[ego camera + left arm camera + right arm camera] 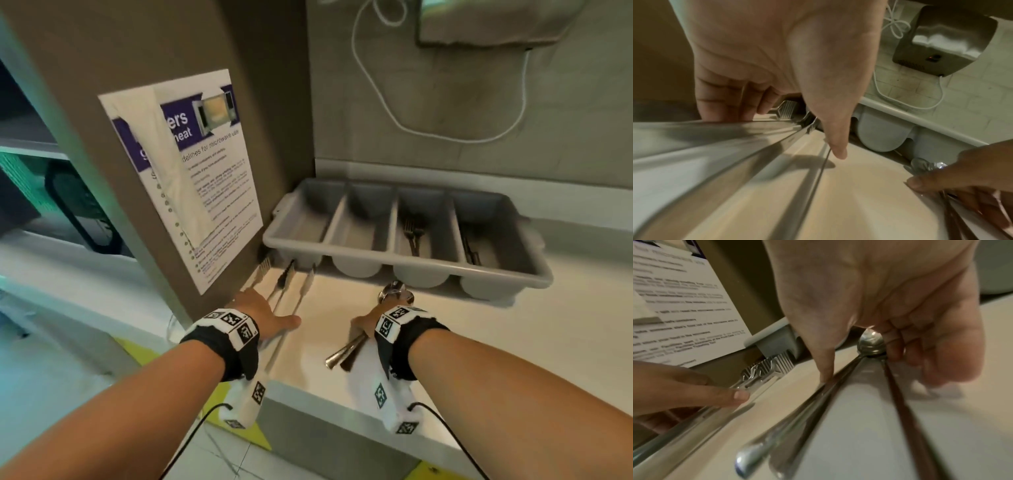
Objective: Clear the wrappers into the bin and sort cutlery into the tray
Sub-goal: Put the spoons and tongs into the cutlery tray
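A grey four-compartment cutlery tray stands at the back of the white counter. Forks lie in its third compartment and knives in its fourth. In front of the tray's left end, three forks lie on the counter, tines toward the tray. My left hand is down on their handles, fingers curled over them and thumb against the rightmost one. My right hand grips a bunch of spoons; their bowls point toward the tray and their handles stick out behind the palm.
A brown cabinet side with a microwave poster rises directly left of the forks. A white cable and a metal wall unit hang above the tray. The counter's front edge runs just under my wrists.
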